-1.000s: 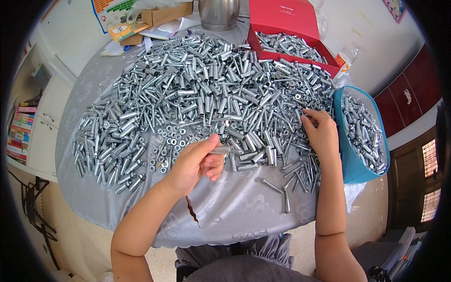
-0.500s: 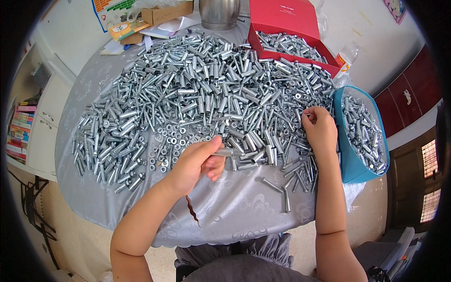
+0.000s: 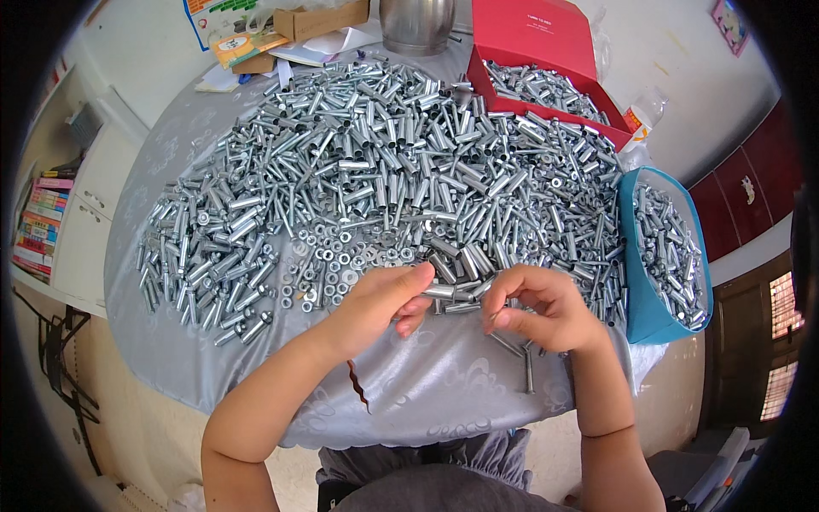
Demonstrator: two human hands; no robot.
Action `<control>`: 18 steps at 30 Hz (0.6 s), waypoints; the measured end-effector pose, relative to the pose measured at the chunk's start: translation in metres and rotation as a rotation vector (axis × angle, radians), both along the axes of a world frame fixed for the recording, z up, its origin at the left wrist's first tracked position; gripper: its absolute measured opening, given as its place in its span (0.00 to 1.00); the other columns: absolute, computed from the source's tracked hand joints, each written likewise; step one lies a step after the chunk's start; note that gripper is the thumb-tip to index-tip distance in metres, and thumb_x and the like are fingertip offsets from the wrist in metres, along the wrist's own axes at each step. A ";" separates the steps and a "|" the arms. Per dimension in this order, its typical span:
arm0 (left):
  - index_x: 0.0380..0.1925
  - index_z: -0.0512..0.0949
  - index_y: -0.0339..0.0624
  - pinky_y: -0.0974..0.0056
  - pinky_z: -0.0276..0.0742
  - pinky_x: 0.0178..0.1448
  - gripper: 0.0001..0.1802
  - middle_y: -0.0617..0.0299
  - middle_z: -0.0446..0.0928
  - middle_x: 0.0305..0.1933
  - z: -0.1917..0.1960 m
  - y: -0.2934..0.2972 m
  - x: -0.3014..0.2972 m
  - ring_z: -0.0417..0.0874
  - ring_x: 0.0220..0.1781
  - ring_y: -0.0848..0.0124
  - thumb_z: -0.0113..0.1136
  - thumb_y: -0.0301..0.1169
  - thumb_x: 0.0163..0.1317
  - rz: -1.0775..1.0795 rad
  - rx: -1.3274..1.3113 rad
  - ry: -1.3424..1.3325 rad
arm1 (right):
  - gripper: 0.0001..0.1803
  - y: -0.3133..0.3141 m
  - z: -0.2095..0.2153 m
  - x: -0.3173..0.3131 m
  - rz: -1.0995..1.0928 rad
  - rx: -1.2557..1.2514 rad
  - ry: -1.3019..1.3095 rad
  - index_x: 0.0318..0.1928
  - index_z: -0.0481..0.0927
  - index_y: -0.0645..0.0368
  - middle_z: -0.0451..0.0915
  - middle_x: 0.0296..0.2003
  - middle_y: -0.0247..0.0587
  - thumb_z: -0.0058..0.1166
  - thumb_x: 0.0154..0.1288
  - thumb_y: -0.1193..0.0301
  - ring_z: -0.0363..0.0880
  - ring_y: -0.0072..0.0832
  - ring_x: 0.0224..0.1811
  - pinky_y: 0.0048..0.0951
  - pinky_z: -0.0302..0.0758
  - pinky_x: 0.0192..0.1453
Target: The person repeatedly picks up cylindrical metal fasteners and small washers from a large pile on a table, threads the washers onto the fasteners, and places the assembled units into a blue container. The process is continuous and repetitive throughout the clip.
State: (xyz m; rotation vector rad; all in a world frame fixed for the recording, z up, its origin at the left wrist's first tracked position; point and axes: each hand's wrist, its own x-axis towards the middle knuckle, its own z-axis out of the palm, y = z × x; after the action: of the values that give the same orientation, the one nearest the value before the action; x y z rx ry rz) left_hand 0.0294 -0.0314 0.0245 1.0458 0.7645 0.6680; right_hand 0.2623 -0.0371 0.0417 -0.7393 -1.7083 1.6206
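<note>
My left hand is closed, with a shiny metal sleeve between thumb and fingers, pointing right. Close by on the right, my right hand has thumb and index fingertip pinched together; what they hold, if anything, is too small to make out. Just beneath its fingers, a loose bolt and another long bolt lie on the cloth. Beyond both hands spreads a big heap of metal sleeves and bolts. Small nuts and washers are scattered at its near side, by my left hand.
At the right edge stands a blue fabric bin full of bolts. A red box holding metal parts sits at the back right, beside a plastic bottle. A metal pot and cardboard box are behind. The grey tablecloth has a tear.
My right hand has come away from the heap's right side, moving left and nearer to me, beside the sleeve. My left hand keeps its hold on the sleeve. The view has shifted slightly.
</note>
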 end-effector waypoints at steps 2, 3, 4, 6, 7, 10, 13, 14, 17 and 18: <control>0.17 0.62 0.45 0.71 0.60 0.28 0.24 0.70 0.58 0.17 -0.002 0.000 0.000 0.62 0.19 0.77 0.39 0.49 0.67 -0.029 0.030 0.041 | 0.06 -0.002 -0.001 -0.006 -0.006 -0.016 -0.017 0.37 0.75 0.65 0.75 0.33 0.35 0.54 0.59 0.79 0.74 0.20 0.37 0.22 0.70 0.43; 0.17 0.62 0.45 0.73 0.60 0.27 0.25 0.70 0.58 0.17 -0.001 -0.001 0.000 0.62 0.20 0.78 0.40 0.50 0.66 -0.033 0.024 0.034 | 0.06 -0.002 -0.002 -0.008 -0.009 -0.024 -0.025 0.37 0.75 0.65 0.75 0.33 0.35 0.54 0.59 0.79 0.74 0.20 0.37 0.22 0.71 0.44; 0.17 0.62 0.46 0.74 0.59 0.27 0.25 0.71 0.59 0.17 0.001 -0.002 0.001 0.62 0.20 0.79 0.40 0.51 0.66 -0.039 0.022 0.027 | 0.06 -0.002 -0.002 -0.008 -0.014 -0.031 -0.006 0.38 0.74 0.65 0.75 0.33 0.35 0.54 0.59 0.79 0.74 0.20 0.37 0.22 0.71 0.44; 0.16 0.62 0.47 0.75 0.59 0.26 0.25 0.71 0.60 0.17 0.004 -0.004 0.002 0.62 0.20 0.81 0.41 0.52 0.66 -0.046 0.022 0.023 | 0.06 -0.003 -0.005 -0.008 -0.026 -0.044 0.033 0.38 0.74 0.65 0.75 0.34 0.35 0.54 0.59 0.78 0.74 0.20 0.38 0.22 0.71 0.44; 0.17 0.63 0.47 0.75 0.59 0.27 0.25 0.71 0.60 0.17 0.003 -0.004 0.002 0.62 0.20 0.81 0.41 0.52 0.66 -0.043 0.022 0.027 | 0.07 -0.002 -0.007 -0.008 -0.039 -0.055 0.039 0.38 0.74 0.65 0.75 0.34 0.35 0.54 0.59 0.78 0.74 0.20 0.38 0.22 0.71 0.44; 0.17 0.63 0.46 0.75 0.59 0.27 0.25 0.72 0.60 0.17 0.001 -0.004 0.002 0.61 0.21 0.81 0.41 0.51 0.66 -0.050 0.034 0.024 | 0.08 -0.001 -0.010 -0.009 -0.066 -0.081 0.062 0.39 0.73 0.66 0.74 0.35 0.35 0.53 0.60 0.78 0.73 0.20 0.38 0.23 0.70 0.45; 0.17 0.63 0.46 0.75 0.59 0.27 0.25 0.72 0.59 0.17 0.001 -0.004 0.002 0.61 0.21 0.81 0.42 0.51 0.65 -0.057 0.035 0.014 | 0.08 0.000 -0.011 -0.010 -0.062 -0.100 0.080 0.40 0.72 0.65 0.74 0.35 0.35 0.53 0.60 0.78 0.73 0.20 0.39 0.22 0.70 0.45; 0.17 0.63 0.46 0.75 0.59 0.27 0.25 0.72 0.59 0.17 0.001 -0.004 0.001 0.60 0.21 0.81 0.42 0.51 0.65 -0.058 0.034 0.012 | 0.08 0.000 -0.012 -0.010 -0.058 -0.105 0.080 0.40 0.72 0.65 0.74 0.35 0.35 0.53 0.60 0.78 0.73 0.20 0.39 0.22 0.70 0.46; 0.17 0.63 0.46 0.74 0.59 0.27 0.25 0.72 0.59 0.18 0.001 -0.003 0.001 0.60 0.21 0.81 0.42 0.52 0.65 -0.052 0.030 0.023 | 0.08 0.000 -0.012 -0.011 -0.057 -0.108 0.087 0.39 0.72 0.65 0.74 0.35 0.34 0.54 0.59 0.78 0.72 0.20 0.39 0.22 0.70 0.46; 0.16 0.63 0.46 0.74 0.59 0.27 0.25 0.72 0.59 0.18 0.002 -0.004 0.001 0.60 0.21 0.81 0.42 0.52 0.65 -0.052 0.026 0.026 | 0.08 -0.001 -0.011 -0.011 -0.059 -0.107 0.090 0.39 0.73 0.65 0.74 0.35 0.34 0.54 0.59 0.78 0.72 0.20 0.39 0.22 0.70 0.46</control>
State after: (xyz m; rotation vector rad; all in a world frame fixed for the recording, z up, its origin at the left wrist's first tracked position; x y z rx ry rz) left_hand 0.0308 -0.0350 0.0264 1.0962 0.7503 0.6216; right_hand 0.2509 -0.0377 0.0303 -0.7491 -1.5322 1.6894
